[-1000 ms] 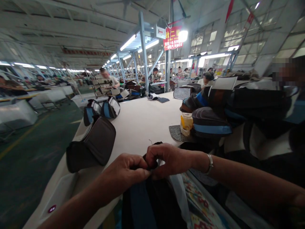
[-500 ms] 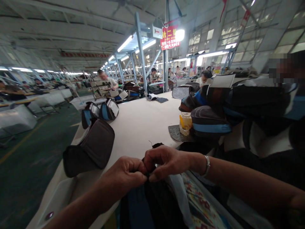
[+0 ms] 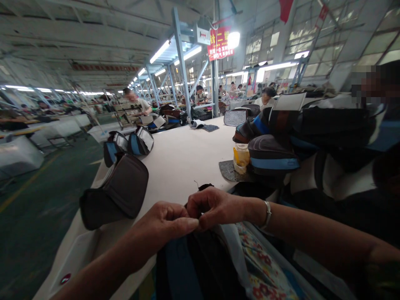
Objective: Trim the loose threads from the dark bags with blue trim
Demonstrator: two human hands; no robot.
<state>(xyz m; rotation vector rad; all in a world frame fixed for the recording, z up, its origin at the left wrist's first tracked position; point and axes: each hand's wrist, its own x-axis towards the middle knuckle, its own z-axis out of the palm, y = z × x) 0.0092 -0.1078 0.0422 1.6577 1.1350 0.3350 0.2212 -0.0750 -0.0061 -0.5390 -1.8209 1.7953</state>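
Note:
Close in front of me is a dark fabric bag piece point(image 3: 200, 266) with a blue band, its upper edge under my fingers. My left hand point(image 3: 167, 223) pinches that edge, thumb laid along the top and pointing right. Against it, my right hand point(image 3: 215, 208) is closed in a pinch too, fingers curled, fingertips touching the left thumb. What exactly lies between the fingertips is hidden. A bracelet point(image 3: 268, 213) circles the right wrist. Beyond the hands a dark scrap with a loose thread point(image 3: 204, 187) shows.
A white-topped table point(image 3: 187, 156) stretches ahead. Dark bags point(image 3: 117, 189) stand along its left edge. At right, a jar with something yellow point(image 3: 241, 157) sits on a grey felt piece point(image 3: 226, 171), beside a pile of bags point(image 3: 273, 156). A person point(image 3: 384, 91) is at far right.
My left thumb has slid up and right, over to the right fingertips, closing the small gap there. Both hands stay at the bag's edge. The whole view has shifted slightly.

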